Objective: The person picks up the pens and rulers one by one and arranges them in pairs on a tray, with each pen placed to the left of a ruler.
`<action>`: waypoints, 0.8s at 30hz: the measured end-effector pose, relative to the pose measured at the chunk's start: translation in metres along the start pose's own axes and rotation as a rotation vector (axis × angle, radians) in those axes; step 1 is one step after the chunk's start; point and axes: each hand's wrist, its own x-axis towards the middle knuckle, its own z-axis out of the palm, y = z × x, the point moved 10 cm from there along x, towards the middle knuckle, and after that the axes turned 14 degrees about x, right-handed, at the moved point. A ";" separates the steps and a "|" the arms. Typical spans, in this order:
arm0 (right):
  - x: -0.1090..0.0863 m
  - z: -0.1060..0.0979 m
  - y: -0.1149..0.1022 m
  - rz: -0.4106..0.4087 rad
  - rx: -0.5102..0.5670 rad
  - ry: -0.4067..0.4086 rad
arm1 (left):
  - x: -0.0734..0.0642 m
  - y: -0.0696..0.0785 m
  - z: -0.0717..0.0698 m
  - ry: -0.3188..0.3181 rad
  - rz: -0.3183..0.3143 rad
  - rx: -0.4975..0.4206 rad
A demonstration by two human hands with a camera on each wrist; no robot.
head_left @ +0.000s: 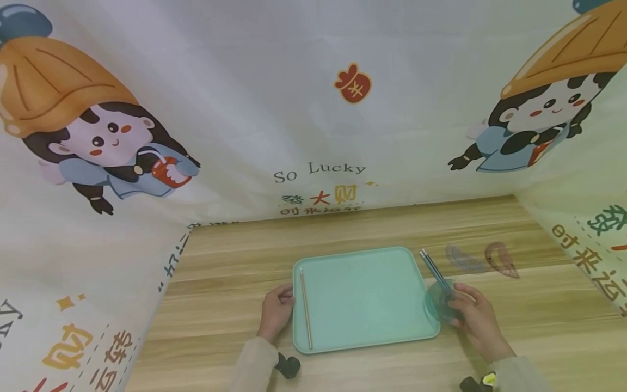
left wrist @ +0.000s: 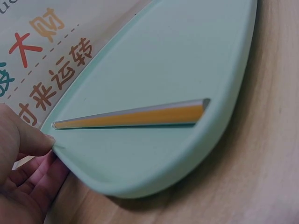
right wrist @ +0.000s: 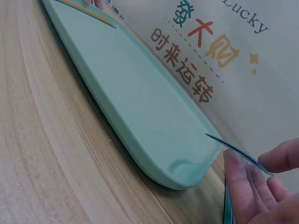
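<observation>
A mint-green tray lies on the wooden tabletop with a yellow pencil along its left side. My left hand grips the tray's left rim, the thumb on top in the left wrist view. At the tray's right edge, my right hand pinches a thin translucent green piece, apparently a protractor. Seen edge-on in the right wrist view, that green piece reaches over the tray's rim. Dark pencils lie beside the tray, their near ends hidden around the green piece and hand.
Beyond the right hand lie a bluish clear protractor and a reddish clear protractor. Printed cloth walls enclose the table at the back and both sides.
</observation>
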 end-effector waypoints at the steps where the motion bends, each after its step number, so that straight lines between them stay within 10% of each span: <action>1: 0.000 0.000 -0.001 -0.001 -0.002 -0.004 | 0.000 0.001 0.000 0.002 -0.001 0.000; 24: 0.001 0.004 -0.001 0.001 0.037 0.002 | -0.002 0.005 -0.003 0.022 0.007 -0.012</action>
